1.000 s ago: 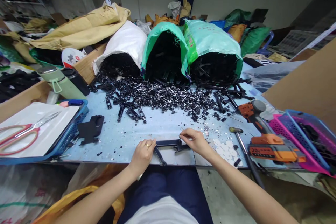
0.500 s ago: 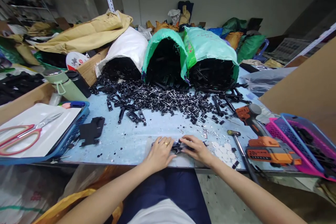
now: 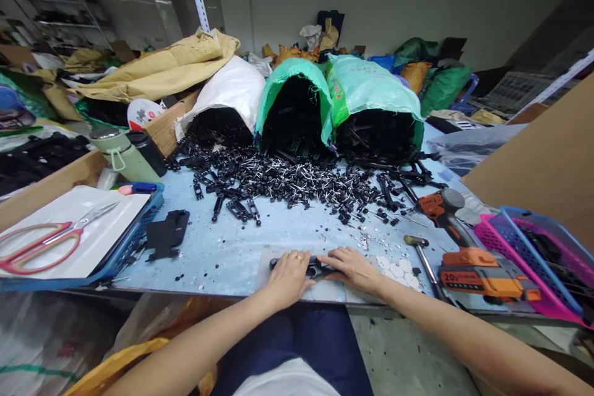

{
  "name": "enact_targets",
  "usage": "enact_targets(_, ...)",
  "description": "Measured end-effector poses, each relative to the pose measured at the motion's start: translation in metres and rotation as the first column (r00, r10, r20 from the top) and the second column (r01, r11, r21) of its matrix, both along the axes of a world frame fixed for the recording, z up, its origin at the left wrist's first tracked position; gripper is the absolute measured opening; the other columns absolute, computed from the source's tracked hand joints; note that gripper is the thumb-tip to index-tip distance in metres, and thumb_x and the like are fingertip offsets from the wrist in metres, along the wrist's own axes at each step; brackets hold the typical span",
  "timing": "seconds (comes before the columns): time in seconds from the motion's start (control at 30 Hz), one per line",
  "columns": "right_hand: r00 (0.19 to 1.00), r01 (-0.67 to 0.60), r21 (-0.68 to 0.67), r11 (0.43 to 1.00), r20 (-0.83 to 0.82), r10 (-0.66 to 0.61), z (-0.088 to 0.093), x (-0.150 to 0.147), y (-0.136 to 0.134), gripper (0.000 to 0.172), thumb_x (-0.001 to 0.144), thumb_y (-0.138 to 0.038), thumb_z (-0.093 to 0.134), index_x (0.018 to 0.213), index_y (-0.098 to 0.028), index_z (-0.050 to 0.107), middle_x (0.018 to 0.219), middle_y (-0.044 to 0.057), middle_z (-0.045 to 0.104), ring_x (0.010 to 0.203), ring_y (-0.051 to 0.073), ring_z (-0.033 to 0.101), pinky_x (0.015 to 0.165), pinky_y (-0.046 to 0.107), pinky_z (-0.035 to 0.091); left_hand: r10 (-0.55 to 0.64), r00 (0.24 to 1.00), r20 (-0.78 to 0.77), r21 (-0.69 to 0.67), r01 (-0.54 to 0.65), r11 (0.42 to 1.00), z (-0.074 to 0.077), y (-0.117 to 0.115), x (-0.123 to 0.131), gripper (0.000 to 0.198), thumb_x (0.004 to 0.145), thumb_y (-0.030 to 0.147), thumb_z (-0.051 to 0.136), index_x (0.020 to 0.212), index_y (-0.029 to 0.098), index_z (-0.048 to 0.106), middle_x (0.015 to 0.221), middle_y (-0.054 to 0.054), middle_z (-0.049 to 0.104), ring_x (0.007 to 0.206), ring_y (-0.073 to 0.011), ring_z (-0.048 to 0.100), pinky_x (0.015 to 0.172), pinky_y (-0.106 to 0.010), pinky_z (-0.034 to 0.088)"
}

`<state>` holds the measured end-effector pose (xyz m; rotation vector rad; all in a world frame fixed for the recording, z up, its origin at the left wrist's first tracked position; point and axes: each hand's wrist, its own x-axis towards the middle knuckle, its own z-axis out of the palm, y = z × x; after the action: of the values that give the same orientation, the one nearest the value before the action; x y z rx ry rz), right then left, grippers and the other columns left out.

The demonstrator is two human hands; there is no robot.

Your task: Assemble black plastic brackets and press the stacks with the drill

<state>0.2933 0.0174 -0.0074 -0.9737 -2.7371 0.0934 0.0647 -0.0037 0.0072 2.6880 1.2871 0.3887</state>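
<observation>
Left hand [image 3: 288,277] curled closed over black part [image 3: 315,268], right hand [image 3: 356,270] closed on its right end; part sits low at near edge of blue table [image 3: 236,257], white discs [image 3: 394,269] just beside right hand, hammer [image 3: 426,260] then drill [image 3: 471,258] further right

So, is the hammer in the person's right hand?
No, the hammer lies on the blue table, apart from the right hand, which is on a black part.
</observation>
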Motion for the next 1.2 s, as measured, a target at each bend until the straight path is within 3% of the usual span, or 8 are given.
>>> enact_targets(0.27, 0.939, 0.026, -0.054, 0.998, -0.342, -0.043, 0.046, -0.021, -0.026, 0.057, 0.082, -0.062, 0.029, 0.053, -0.017, 0.048, 0.047, 0.001, 0.046, 0.045, 0.011, 0.044, 0.045, 0.024, 0.026, -0.143, 0.954, 0.263, 0.137, 0.110, 0.985, 0.034, -0.011, -0.024, 0.041, 0.089, 0.035, 0.028, 0.062, 0.015, 0.052, 0.056, -0.005, 0.053, 0.055, -0.0148, 0.050, 0.051, -0.026, 0.035)
enact_targets(0.4, 0.622, -0.323, -0.328, 0.888, -0.780, -0.061, 0.075, -0.056, -0.053, 0.055, 0.083, -0.061, 0.026, 0.056, -0.019, 0.048, 0.044, -0.002, 0.040, 0.043, 0.010, 0.043, 0.046, 0.023, 0.031, -0.173, 0.687, 0.706, -0.018, 0.262, 0.965, 0.069, -0.039, -0.016, 0.050, 0.090, 0.040, 0.014, 0.061, 0.017, 0.048, 0.050, -0.001, 0.047, 0.049, -0.0106, 0.045, 0.049, -0.023, 0.033)
enact_targets(0.53, 0.225, -0.209, -0.388, 0.898, -0.913, -0.342, 0.047, -0.106, -0.053, 0.051, 0.082, -0.062, 0.023, 0.099, -0.023, 0.050, 0.094, 0.009, 0.053, 0.082, 0.020, 0.054, 0.069, 0.035, 0.043, -0.060, 0.443, 0.895, 0.007, 0.121, 0.993, 0.069, -0.055, 0.005, 0.053, 0.089, 0.046, 0.013, 0.073, 0.017, 0.054, 0.058, -0.004, 0.054, 0.055, -0.0127, 0.051, 0.055, -0.025, 0.039)
enact_targets(0.63, 0.090, -0.041, -0.341, 0.939, -0.938, -0.336, 0.020, -0.125, -0.016, 0.036, 0.087, -0.049, 0.022, 0.109, -0.030, 0.042, 0.118, 0.007, 0.044, 0.096, 0.020, 0.052, 0.077, 0.038, 0.043, -0.102, 0.554, 0.827, 0.114, 0.012, 0.993, 0.050, -0.039, 0.011, 0.062, 0.086, 0.051, 0.007, 0.111, 0.014, 0.050, 0.083, -0.011, 0.062, 0.075, -0.0188, 0.058, 0.064, -0.030, 0.043)
enact_targets(0.77, 0.406, 0.175, -0.329, 0.928, -0.835, -0.372, 0.025, -0.103, 0.078, 0.036, 0.079, -0.047, 0.045, 0.105, -0.022, 0.048, 0.117, 0.009, 0.048, 0.109, 0.023, 0.043, 0.088, 0.039, 0.037, -0.042, 0.882, 0.469, 0.310, -0.120, 0.943, 0.017, 0.023, 0.003, 0.073, 0.080, 0.062, 0.012, 0.126, 0.012, 0.039, 0.086, -0.013, 0.063, 0.074, -0.0219, 0.058, 0.063, -0.031, 0.043)
enact_targets(0.9, 0.334, 0.719, -0.467, 0.515, -0.418, -0.845, 0.054, -0.061, 0.189, 0.035, 0.083, -0.044, 0.038, 0.108, -0.020, 0.044, 0.107, 0.008, 0.056, 0.103, 0.020, 0.048, 0.087, 0.035, 0.037, 0.190, 0.980, 0.066, 0.224, -0.200, 0.954, -0.003, 0.092, -0.004, 0.067, 0.079, 0.061, 0.029, 0.119, 0.010, 0.049, 0.077, -0.012, 0.062, 0.072, -0.0229, 0.057, 0.062, -0.031, 0.043)
enact_targets(1.03, 0.201, 0.804, -0.508, 0.311, -0.260, -0.944, 0.062, -0.038, 0.264, 0.045, 0.079, -0.042, 0.047, 0.111, -0.012, 0.042, 0.104, 0.018, 0.056, 0.104, 0.030, 0.047, 0.088, 0.047, 0.032, 0.420, 0.904, 0.076, 0.259, -0.425, 0.867, 0.007, 0.130, -0.027, 0.051, 0.084, 0.045, 0.037, 0.121, 0.011, 0.042, 0.105, -0.014, 0.056, 0.100, -0.0251, 0.048, 0.080, -0.034, 0.040)
enact_targets(1.2, 0.146, 0.771, -0.591, 0.237, -0.198, -0.969, 0.052, -0.035, 0.298, 0.052, 0.068, -0.039, 0.061, 0.110, -0.013, 0.045, 0.106, 0.015, 0.056, 0.100, 0.026, 0.052, 0.084, 0.038, 0.039, 0.884, 0.453, 0.116, 0.130, -0.889, 0.439, 0.021, 0.153, -0.106, 0.041, 0.078, 0.029, 0.043, 0.109, 0.002, 0.046, 0.100, -0.020, 0.054, 0.096, -0.0296, 0.048, 0.075, -0.037, 0.041)
